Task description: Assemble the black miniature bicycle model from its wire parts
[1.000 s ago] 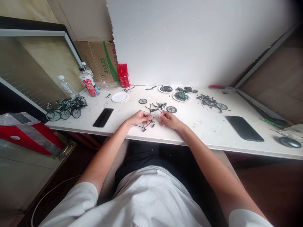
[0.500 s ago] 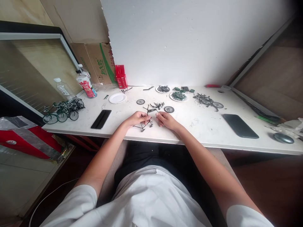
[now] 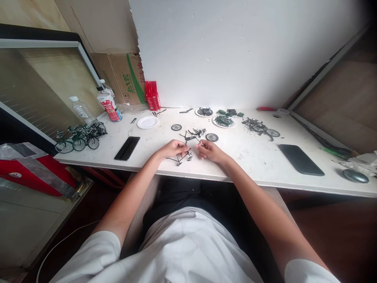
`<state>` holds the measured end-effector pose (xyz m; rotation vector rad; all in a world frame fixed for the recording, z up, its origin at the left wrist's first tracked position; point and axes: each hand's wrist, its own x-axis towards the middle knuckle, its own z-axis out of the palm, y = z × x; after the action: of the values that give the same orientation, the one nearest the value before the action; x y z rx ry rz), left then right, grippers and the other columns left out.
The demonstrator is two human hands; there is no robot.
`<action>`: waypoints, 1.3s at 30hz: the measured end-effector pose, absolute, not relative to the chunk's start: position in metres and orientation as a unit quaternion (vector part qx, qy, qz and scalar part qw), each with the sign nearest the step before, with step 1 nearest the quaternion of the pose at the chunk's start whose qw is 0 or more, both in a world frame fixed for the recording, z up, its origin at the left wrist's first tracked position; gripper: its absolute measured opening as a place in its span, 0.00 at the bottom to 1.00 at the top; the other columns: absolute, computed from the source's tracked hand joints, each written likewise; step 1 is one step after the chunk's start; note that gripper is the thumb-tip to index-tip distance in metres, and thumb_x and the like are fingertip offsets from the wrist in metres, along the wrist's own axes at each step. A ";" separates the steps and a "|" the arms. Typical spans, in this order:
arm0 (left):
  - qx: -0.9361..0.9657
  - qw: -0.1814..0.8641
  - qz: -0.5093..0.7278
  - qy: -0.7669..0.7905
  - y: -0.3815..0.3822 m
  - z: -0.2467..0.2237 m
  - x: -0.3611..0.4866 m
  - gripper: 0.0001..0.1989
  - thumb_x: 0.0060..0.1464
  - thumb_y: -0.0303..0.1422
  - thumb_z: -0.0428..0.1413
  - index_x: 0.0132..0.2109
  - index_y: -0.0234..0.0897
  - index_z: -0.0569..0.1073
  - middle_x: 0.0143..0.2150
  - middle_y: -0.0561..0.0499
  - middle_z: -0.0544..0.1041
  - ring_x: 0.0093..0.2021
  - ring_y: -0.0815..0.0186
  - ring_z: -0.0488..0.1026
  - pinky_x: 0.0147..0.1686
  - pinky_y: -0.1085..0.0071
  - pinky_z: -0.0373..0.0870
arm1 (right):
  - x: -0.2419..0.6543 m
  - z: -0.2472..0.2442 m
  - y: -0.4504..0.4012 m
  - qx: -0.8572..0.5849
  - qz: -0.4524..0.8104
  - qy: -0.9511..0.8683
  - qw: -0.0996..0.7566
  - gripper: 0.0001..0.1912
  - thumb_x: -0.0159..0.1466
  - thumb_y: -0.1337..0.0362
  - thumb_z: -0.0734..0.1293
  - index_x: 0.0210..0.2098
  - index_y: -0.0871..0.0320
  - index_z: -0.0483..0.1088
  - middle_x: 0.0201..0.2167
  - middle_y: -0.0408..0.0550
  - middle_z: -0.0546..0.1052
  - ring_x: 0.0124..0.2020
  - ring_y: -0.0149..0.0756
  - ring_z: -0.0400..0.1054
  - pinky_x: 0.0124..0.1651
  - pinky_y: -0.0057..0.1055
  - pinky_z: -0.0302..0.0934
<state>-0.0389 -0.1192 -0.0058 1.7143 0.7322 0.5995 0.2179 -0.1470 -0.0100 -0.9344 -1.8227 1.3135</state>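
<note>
Thumb and fingers of my left hand point(image 3: 176, 149) pinch a dark miniature bicycle frame point(image 3: 179, 160), whose thin rods and small silvery parts stick out below the fingertips. Close on its right, my right hand point(image 3: 209, 151) is closed, its fingertips pressed together near the frame; whatever they hold is too small to make out. Just beyond the hands lie loose dark bicycle parts point(image 3: 198, 132). One small spoked wheel point(image 3: 176, 127) is to their left and another wheel point(image 3: 212, 137) to their right.
Assembled miniature bicycles point(image 3: 79, 143) stand at the left. A phone point(image 3: 127, 148), an empty paper plate point(image 3: 147, 122), plates of green parts point(image 3: 224, 121) and black parts point(image 3: 204, 112), a parts heap point(image 3: 257, 127), bottles point(image 3: 108, 104), a black slab point(image 3: 301, 159) and a mouse point(image 3: 355, 176) are around.
The camera view has shifted slightly, so the desk items appear a little further right. My hands remain close together, with the frame still in my left hand.
</note>
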 end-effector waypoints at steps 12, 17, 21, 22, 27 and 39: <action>0.738 0.539 0.257 0.315 -0.120 -0.005 -0.039 0.29 0.56 0.58 0.63 0.33 0.32 0.77 0.27 0.49 0.74 0.32 0.67 0.72 0.37 0.70 0.68 | 0.213 -0.005 -0.151 -0.370 0.487 -0.712 0.346 0.30 0.67 0.33 0.67 0.30 0.51 0.60 0.13 0.35 0.64 0.20 0.35 0.67 0.33 0.34 0.64; 0.729 0.550 0.254 0.318 -0.120 -0.004 -0.040 0.29 0.55 0.58 0.64 0.34 0.31 0.77 0.28 0.49 0.75 0.30 0.69 0.70 0.33 0.72 0.66 | 0.210 -0.003 -0.155 -0.406 0.460 -0.714 0.337 0.30 0.70 0.33 0.61 0.30 0.53 0.64 0.16 0.39 0.69 0.21 0.32 0.63 0.33 0.33 0.60; 0.721 0.559 0.256 0.319 -0.121 -0.002 -0.040 0.28 0.54 0.57 0.66 0.34 0.31 0.76 0.28 0.49 0.75 0.30 0.69 0.70 0.34 0.72 0.66 | 0.214 -0.004 -0.154 -0.394 0.487 -0.701 0.340 0.26 0.70 0.36 0.65 0.37 0.53 0.62 0.20 0.38 0.71 0.24 0.32 0.64 0.35 0.32 0.60; 0.720 0.561 0.255 0.319 -0.121 -0.002 -0.040 0.28 0.54 0.56 0.66 0.34 0.31 0.76 0.28 0.49 0.75 0.30 0.69 0.70 0.34 0.71 0.66 | 0.215 -0.004 -0.153 -0.383 0.498 -0.701 0.338 0.26 0.70 0.36 0.66 0.38 0.53 0.62 0.21 0.37 0.70 0.25 0.32 0.64 0.36 0.32 0.60; 0.720 0.561 0.260 0.315 -0.121 -0.003 -0.040 0.27 0.56 0.55 0.66 0.35 0.31 0.77 0.29 0.50 0.74 0.31 0.69 0.71 0.35 0.71 0.66 | 0.220 -0.006 -0.150 -0.346 0.505 -0.719 0.330 0.25 0.69 0.38 0.67 0.37 0.53 0.62 0.21 0.36 0.69 0.25 0.32 0.66 0.36 0.32 0.61; 0.721 0.544 0.272 0.331 -0.118 -0.009 -0.039 0.29 0.56 0.58 0.64 0.37 0.31 0.77 0.28 0.50 0.75 0.30 0.69 0.70 0.33 0.72 0.67 | 0.210 -0.006 -0.153 -0.387 0.465 -0.707 0.366 0.28 0.69 0.35 0.65 0.31 0.52 0.61 0.18 0.38 0.69 0.22 0.33 0.66 0.34 0.33 0.61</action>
<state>-0.0389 -0.1177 -0.0088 1.7112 0.7846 0.6460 0.2095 -0.1534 -0.0060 -0.9958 -1.8179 1.1962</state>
